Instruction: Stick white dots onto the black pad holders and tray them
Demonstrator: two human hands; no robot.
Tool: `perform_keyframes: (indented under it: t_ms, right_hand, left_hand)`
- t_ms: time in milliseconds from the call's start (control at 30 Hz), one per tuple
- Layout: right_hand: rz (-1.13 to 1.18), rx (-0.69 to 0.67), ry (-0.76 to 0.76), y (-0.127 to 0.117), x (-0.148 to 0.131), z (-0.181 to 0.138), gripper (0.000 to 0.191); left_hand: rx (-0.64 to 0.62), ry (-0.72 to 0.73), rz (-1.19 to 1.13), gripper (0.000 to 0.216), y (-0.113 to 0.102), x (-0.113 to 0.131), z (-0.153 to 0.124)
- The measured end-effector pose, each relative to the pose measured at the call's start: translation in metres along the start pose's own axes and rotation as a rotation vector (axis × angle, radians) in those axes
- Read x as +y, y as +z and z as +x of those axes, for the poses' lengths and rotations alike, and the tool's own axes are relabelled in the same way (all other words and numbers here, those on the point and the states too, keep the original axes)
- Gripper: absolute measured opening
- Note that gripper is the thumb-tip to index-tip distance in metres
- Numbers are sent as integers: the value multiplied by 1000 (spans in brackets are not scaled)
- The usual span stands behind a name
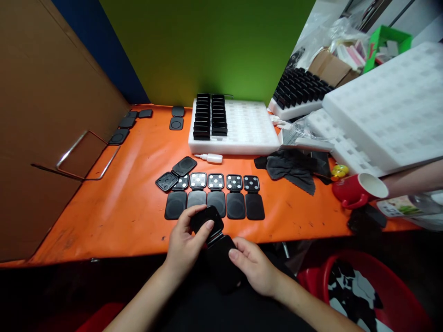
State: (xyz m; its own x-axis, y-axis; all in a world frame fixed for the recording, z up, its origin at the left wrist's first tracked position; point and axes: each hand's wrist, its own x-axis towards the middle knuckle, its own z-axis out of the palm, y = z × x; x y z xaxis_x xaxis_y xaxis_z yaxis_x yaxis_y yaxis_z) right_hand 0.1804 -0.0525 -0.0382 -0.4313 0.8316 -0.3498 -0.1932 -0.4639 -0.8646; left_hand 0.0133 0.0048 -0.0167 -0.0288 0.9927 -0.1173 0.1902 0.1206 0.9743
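Note:
Both hands hold one black hinged case (215,244) just in front of the table's near edge. My left hand (187,242) is closed around its upper flap, thumb on top. My right hand (254,267) grips its lower half from the right. Just beyond, a row of open black cases (216,196) lies on the orange table (121,207), each with a dotted silver-and-black inner face. Two more open cases (176,174) lie at the row's left end.
A white foam tray (249,127) holds two stacks of closed black cases (210,116). A small white bottle (211,158), a dark cloth (290,168), a red mug (360,189), more foam trays (384,110) at right, loose cases (126,122) at far left, a red bin (363,290) below.

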Motion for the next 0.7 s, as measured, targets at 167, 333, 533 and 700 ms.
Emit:
perform_keyframes:
  t_ms: [167,333,533,700]
  right_hand:
    - [62,78,17,5,-1,5,26]
    - [43,142,27,6,-1,10,28]
    - [-557,386,-309,-12,-9,9,17]
    - [-925,458,-747,-30,-17,12,38]
  left_hand:
    - [107,-30,-7,30,2,-10,4]
    - [119,-145,-145,32,4,-17,14]
    - [-120,-406,-216,39,-2,-9,13]
    - [-669,-716,-462,38,-2,10,-4]
